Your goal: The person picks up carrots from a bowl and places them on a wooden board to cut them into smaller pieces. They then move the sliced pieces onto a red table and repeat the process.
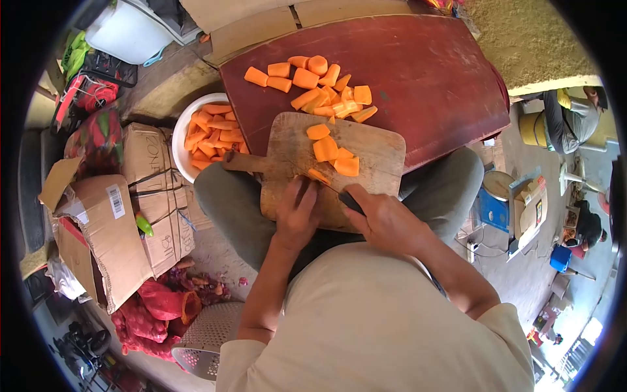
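Observation:
A wooden cutting board [379, 153] with a handle lies across my lap, against the red table. My right hand [388, 222] is closed around the dark handle of a knife [353, 201], its blade pointing toward a small carrot piece [319, 176]. Bent over the board, my left hand [297, 214] has its fingertips at that carrot piece, pressing it down; they partly hide it. Just beyond the blade, several cut carrot pieces [325, 149] rest on the board. A larger pile of peeled carrot chunks [305, 78] sits on the table.
The red table [424, 85] stands in front. To the left is a white basin [180, 140] of carrots, beside cardboard boxes [104, 222]. Red mesh sacks [153, 313] and a perforated basket [208, 334] lie lower left. At far right a person [581, 121] sits near a blue crate [493, 210].

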Tool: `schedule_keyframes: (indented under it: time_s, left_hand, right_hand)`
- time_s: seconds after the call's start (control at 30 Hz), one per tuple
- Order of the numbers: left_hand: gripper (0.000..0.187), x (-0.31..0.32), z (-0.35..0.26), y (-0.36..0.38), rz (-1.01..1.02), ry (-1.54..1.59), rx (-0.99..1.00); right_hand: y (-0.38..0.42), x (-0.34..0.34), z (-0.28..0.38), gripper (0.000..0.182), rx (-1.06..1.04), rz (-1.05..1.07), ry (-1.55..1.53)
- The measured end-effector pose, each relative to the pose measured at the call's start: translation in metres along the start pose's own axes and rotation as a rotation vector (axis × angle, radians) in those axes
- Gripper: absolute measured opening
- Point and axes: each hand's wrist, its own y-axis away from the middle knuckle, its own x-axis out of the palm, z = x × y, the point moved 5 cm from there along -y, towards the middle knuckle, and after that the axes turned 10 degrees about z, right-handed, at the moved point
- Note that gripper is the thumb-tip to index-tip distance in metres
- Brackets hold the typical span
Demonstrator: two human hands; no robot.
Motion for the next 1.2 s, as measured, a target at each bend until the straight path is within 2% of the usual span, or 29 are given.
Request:
schedule_keyframes:
  time_s: [0.13, 0.33, 0.4, 0.5, 0.6, 0.73, 0.9, 1.0, 1.2]
  left_hand:
    - [0.042, 0.0, 0.001, 0.003, 0.017, -0.019, 0.009]
    - [0.039, -0.002, -0.003, 0.0, 0.001, -0.077, 0.033]
    - [0.038, -0.001, -0.003, 0.003, -0.031, -0.052, 0.038]
    - [0.037, -0.001, -0.001, 0.0, -0.048, -0.014, 0.017]
    - [0.034, -0.003, 0.0, 0.002, -0.037, 0.017, -0.023]
    - [0.031, -0.001, 0.0, 0.0, -0.03, 0.011, -0.048]
    - [0.035, -0.005, -0.002, -0.001, -0.022, -0.022, -0.023]
    - [0.039, -0.005, -0.001, -0.001, -0.028, -0.025, -0.007]
    - [0.043, -0.005, 0.001, 0.0, -0.019, -0.01, 0.017]
  right_hand:
    - [-0.019, 0.001, -0.001, 0.039, 0.068, 0.042, 0.045]
    - [-0.04, 0.002, -0.004, 0.044, 0.02, 0.067, -0.019]
    - [-0.036, -0.001, -0.003, 0.042, 0.073, 0.084, -0.073]
    - [-0.023, -0.001, -0.02, 0.04, -0.084, -0.047, -0.205]
    - [0.005, -0.025, -0.007, 0.038, -0.038, -0.093, -0.273]
    - [0.025, -0.026, 0.0, 0.036, 0.028, -0.033, -0.241]
    - [0.027, -0.017, -0.002, 0.039, 0.109, 0.06, -0.123]
    - [0.028, -0.017, -0.002, 0.04, 0.036, 0.005, -0.115]
    - [0.03, -0.025, 0.009, 0.038, 0.034, -0.001, -0.143]
